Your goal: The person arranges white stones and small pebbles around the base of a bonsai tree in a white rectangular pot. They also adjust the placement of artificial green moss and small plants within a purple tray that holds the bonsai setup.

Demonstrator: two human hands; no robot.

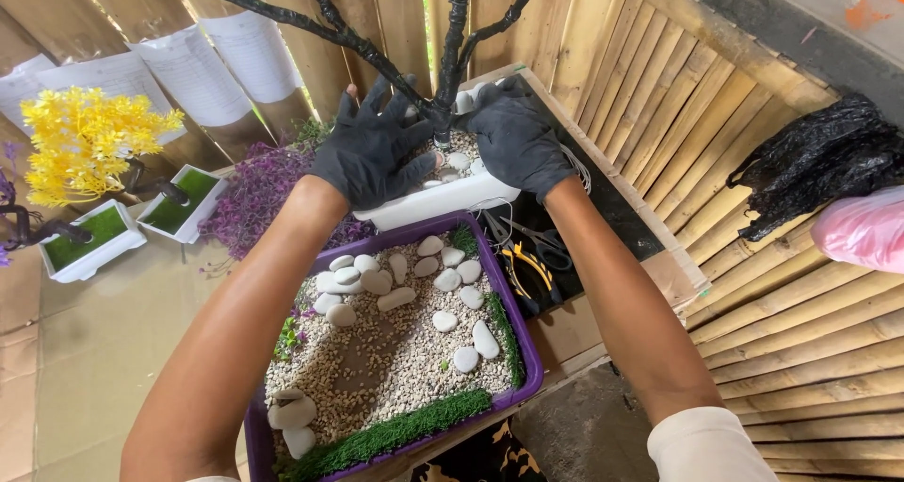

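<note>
Up at the far edge of the work, the left hand (372, 152), in a black glove, lies with fingers spread wide over the left end of a white rectangular pot (443, 198), its fingertips touching the pebbles inside. The right hand (513, 138), gloved the same, curls over the pot's right end, fingers bent and resting on the stones rather than closed around anything. Between the two hands a black-wrapped artificial tree trunk (443, 115) rises upright out of the pot's gravel and splits into bare branches overhead. Just in front of the pot, touching its near side, sits a purple tray (529, 350) filled with fine gravel, scattered white stones (447, 280) and strips of green artificial grass (395, 433) along its near and right edges. To the right of the tray, yellow-handled pliers (527, 265) and scissors lie in a wooden box. Off to the left stand a yellow-leaved artificial tree (85, 138) and small white pots with green tops, with purple foliage (254, 195) beside them. Bamboo slats run along the right.
</note>
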